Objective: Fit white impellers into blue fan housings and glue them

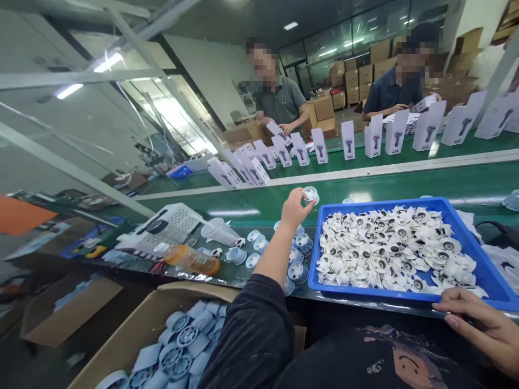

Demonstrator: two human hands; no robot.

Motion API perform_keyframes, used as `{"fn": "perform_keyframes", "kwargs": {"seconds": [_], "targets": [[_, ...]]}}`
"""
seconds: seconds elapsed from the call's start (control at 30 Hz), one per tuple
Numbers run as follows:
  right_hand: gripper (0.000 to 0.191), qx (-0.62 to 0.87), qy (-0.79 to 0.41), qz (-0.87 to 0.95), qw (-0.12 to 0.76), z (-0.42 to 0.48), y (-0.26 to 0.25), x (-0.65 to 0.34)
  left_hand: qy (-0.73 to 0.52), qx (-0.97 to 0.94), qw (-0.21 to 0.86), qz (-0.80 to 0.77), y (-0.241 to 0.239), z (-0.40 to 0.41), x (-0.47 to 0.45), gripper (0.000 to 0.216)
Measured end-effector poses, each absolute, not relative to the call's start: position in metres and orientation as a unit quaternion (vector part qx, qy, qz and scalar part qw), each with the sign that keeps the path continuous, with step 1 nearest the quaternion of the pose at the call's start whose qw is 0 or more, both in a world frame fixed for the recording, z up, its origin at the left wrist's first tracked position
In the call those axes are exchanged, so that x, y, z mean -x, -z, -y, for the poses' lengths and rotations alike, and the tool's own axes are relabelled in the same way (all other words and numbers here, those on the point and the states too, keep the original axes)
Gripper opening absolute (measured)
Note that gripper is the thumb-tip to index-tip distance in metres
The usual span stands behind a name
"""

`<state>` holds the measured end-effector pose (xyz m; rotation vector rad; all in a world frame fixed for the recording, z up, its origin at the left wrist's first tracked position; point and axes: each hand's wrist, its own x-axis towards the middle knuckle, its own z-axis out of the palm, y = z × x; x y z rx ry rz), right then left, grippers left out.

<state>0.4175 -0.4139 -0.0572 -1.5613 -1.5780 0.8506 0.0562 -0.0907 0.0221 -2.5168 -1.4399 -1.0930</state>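
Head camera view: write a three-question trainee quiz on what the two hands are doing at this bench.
1. True or false: the left hand holds a small round cap out over the green conveyor belt.
2. Where does the right hand rest?
A. inside the cardboard box
B. at the near rim of the blue tray
C. on the orange bottle
3. Fill in: across the belt stand rows of upright white ____, each printed with a dark product picture.

Key: 1 true; 2 B; 3 cartons
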Motion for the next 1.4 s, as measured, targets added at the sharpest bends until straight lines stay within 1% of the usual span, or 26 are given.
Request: {"fn": "perform_keyframes", "kwargs": {"seconds": [0.1,0.2,0.27,0.37,0.43,0.47,0.5,0.57,0.6,0.67,0.73,0.83,0.93,1.0,1.1,1.27,1.33,1.4], "targets": [[0.035,0.624,-0.311,0.607,0.381,0.421,0.066,-0.429,0.338,0.830,0.030,0.443,-0.022,0.081,-0.060,0.033],[0.031,0.603,-0.308,0.636,0.371,0.419,0.068,-0.432,0.327,0.852,0.033,0.407,-0.026,0.088,-0.061,0.029],[0.030,0.565,-0.295,0.678,0.366,0.415,0.059,-0.425,0.331,0.860,0.038,0.387,-0.028,0.104,-0.063,0.028],[0.030,0.513,-0.223,0.737,0.378,0.403,0.025,-0.402,0.404,0.861,0.030,0.308,-0.030,0.144,-0.073,0.036],[0.023,0.497,-0.138,0.763,0.391,0.391,-0.006,-0.380,0.471,0.848,-0.025,0.241,-0.033,0.176,-0.085,0.051],[0.017,0.468,-0.090,0.780,0.405,0.383,-0.022,-0.369,0.487,0.844,-0.058,0.217,-0.035,0.192,-0.092,0.058],[0.016,0.435,-0.048,0.798,0.414,0.374,-0.035,-0.359,0.485,0.846,-0.087,0.203,-0.038,0.207,-0.098,0.062],[0.016,0.392,0.025,0.820,0.418,0.356,-0.055,-0.340,0.449,0.865,-0.127,0.182,-0.044,0.233,-0.109,0.061],[0.017,0.378,0.059,0.830,0.406,0.348,-0.061,-0.333,0.425,0.877,-0.143,0.173,-0.047,0.242,-0.113,0.058],[0.016,0.358,0.109,0.853,0.365,0.334,-0.067,-0.323,0.365,0.895,-0.198,0.161,-0.049,0.256,-0.115,0.055],[0.018,0.329,0.124,0.879,0.322,0.326,-0.068,-0.318,0.290,0.900,-0.277,0.173,-0.049,0.261,-0.113,0.056],[0.025,0.270,0.108,0.914,0.283,0.321,-0.065,-0.317,0.175,0.880,-0.397,0.192,-0.044,0.259,-0.107,0.056],[0.022,0.205,0.089,0.942,0.249,0.321,-0.059,-0.318,0.067,0.840,-0.504,0.191,-0.034,0.254,-0.106,0.066],[0.019,0.169,0.075,0.952,0.244,0.323,-0.052,-0.319,0.005,0.798,-0.575,0.181,-0.023,0.253,-0.108,0.074],[0.018,0.142,0.072,0.953,0.258,0.326,-0.042,-0.323,-0.044,0.715,-0.673,0.184,-0.002,0.256,-0.116,0.079],[0.013,0.123,0.098,0.952,0.263,0.333,-0.033,-0.332,-0.060,0.605,-0.765,0.213,0.027,0.267,-0.131,0.084],[0.016,0.130,0.074,0.955,0.256,0.335,-0.033,-0.334,-0.090,0.581,-0.786,0.190,0.031,0.269,-0.137,0.090],[0.024,0.151,0.044,0.956,0.246,0.338,-0.034,-0.334,-0.116,0.582,-0.785,0.177,0.030,0.269,-0.141,0.093]]}}
